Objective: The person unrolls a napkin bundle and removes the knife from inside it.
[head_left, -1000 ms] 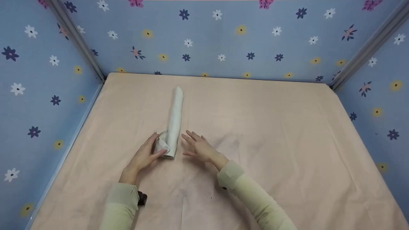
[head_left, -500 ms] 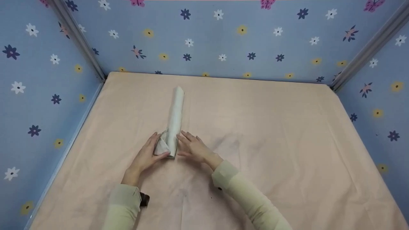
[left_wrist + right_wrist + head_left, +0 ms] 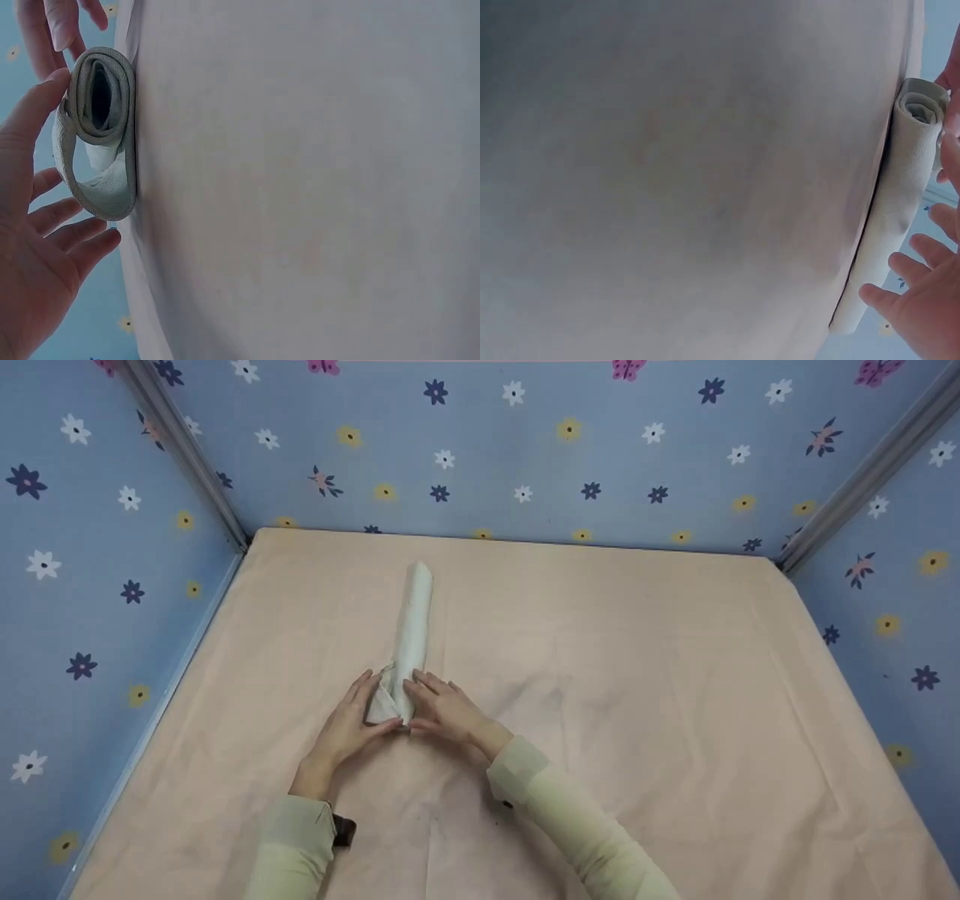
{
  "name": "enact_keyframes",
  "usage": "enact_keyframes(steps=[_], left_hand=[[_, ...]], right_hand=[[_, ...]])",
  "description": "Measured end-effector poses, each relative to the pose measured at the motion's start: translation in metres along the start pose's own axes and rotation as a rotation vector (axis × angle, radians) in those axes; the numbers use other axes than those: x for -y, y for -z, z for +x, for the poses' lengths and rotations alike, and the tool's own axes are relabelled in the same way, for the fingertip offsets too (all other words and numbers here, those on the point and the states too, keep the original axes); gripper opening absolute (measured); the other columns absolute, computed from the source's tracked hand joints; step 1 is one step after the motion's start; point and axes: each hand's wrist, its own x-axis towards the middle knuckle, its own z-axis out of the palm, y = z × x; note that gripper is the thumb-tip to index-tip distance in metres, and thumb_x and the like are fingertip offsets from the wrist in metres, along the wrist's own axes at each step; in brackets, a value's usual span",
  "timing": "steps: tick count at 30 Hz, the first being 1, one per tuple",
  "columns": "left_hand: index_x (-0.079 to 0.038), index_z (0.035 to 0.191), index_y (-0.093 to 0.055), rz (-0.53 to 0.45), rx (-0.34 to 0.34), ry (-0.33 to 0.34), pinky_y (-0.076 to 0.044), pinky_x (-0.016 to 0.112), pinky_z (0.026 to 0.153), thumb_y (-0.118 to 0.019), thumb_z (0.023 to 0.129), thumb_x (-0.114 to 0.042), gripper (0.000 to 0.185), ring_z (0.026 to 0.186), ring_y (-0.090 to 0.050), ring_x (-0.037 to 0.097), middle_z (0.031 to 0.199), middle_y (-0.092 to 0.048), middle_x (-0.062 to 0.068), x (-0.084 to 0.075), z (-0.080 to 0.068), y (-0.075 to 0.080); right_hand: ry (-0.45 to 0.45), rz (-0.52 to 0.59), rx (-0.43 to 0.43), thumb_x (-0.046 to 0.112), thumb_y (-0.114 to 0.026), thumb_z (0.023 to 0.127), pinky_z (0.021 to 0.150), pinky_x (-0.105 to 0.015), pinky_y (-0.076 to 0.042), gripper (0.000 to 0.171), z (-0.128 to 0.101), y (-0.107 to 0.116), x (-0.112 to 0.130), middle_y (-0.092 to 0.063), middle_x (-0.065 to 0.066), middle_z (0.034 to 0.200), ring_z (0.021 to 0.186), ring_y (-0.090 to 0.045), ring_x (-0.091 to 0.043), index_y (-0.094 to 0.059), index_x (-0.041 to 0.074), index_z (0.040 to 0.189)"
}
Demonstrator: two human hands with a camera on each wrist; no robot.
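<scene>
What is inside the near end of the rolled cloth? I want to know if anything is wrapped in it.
The left wrist view looks into the rolled cloth: only looped cloth layers around a dark hollow, no object visible. Farther along the roll is hidden.

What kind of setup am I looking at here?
Likely a staged recording booth, not a home: flowered blue walls in metal corner rails box in a table under a plain beige sheet.

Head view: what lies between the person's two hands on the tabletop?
The near end of the rolled cloth lies between the left hand and the right hand. The head view shows both hands flanking it, fingers touching its sides.
</scene>
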Motion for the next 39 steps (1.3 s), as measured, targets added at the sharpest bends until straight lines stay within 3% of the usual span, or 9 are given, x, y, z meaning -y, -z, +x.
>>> enact_keyframes(steps=[11, 28, 39], left_hand=[[0.0, 0.131, -0.039, 0.014, -0.02, -0.028, -0.031, 0.048, 0.096, -0.067, 0.079, -0.032, 0.068, 0.121, -0.035, 0.037, 0.136, -0.032, 0.022, -0.001, 0.001, 0.001], [0.003, 0.129, -0.039, 0.027, -0.053, -0.032, -0.034, 0.046, 0.095, -0.066, 0.08, -0.029, 0.065, 0.116, -0.042, 0.035, 0.127, -0.043, 0.021, 0.001, -0.001, 0.005], [-0.001, 0.13, -0.038, 0.102, -0.036, -0.014, -0.036, 0.046, 0.093, -0.066, 0.081, -0.028, 0.063, 0.113, -0.045, 0.034, 0.125, -0.045, 0.018, 0.008, -0.005, 0.01]], right_hand=[[0.013, -0.02, -0.002, 0.041, -0.055, 0.086, 0.101, -0.048, -0.025, 0.066, 0.004, -0.004, 0.001, -0.019, -0.005, 0.146, 0.132, -0.017, -0.019, -0.028, 0.013, 0.14], [0.028, -0.06, 0.018, 0.044, -0.051, 0.087, 0.101, -0.045, -0.026, 0.065, 0.004, -0.005, 0.002, -0.02, -0.007, 0.146, 0.131, -0.019, -0.015, -0.03, 0.012, 0.139], [0.021, -0.06, 0.025, 0.042, -0.052, 0.087, 0.101, -0.046, -0.026, 0.063, 0.005, -0.005, 0.001, -0.02, -0.006, 0.146, 0.132, -0.018, -0.015, -0.031, 0.012, 0.139]])
